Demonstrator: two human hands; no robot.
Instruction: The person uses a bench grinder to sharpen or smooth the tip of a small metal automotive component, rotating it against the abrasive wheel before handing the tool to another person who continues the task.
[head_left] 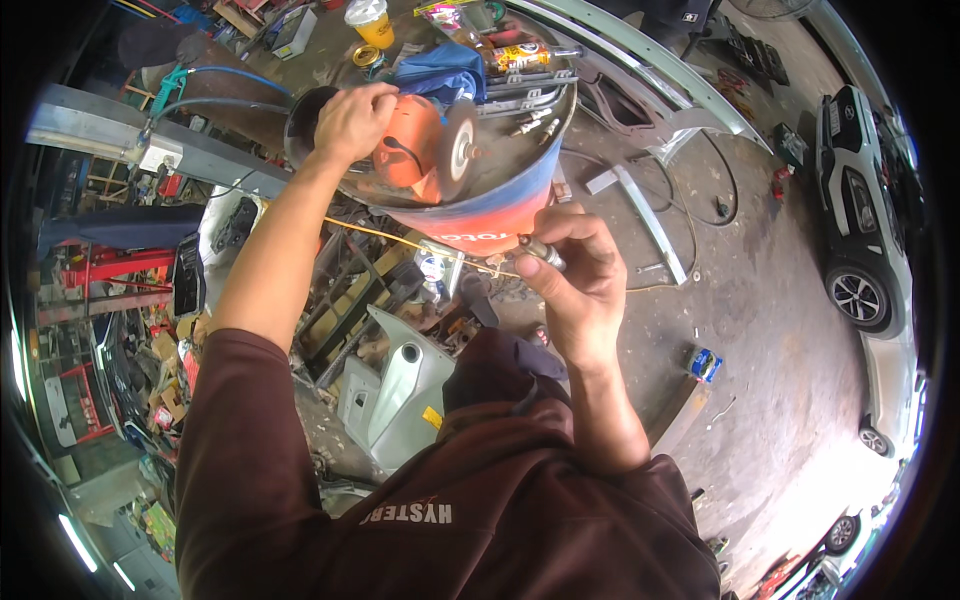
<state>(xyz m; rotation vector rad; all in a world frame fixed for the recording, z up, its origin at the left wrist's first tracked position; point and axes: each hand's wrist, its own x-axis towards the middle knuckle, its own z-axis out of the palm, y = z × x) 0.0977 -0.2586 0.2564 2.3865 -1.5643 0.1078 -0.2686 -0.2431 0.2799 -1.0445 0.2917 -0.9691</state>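
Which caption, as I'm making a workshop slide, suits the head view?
Left hand on an orange grinder, right hand pinching a small metal part beside the drum.

Tilted metal spark plug [543, 253] in right hand [588, 285], near orange bench grinder [408, 135]

Drum top [508, 158]: orange grinder [416, 125], blue cloth [438, 70], shiny rods [530, 98], two little metal plugs [530, 123].
Grey floor [770, 310]: a bent metal bar [652, 224], a long beam [682, 418], a car [872, 215].
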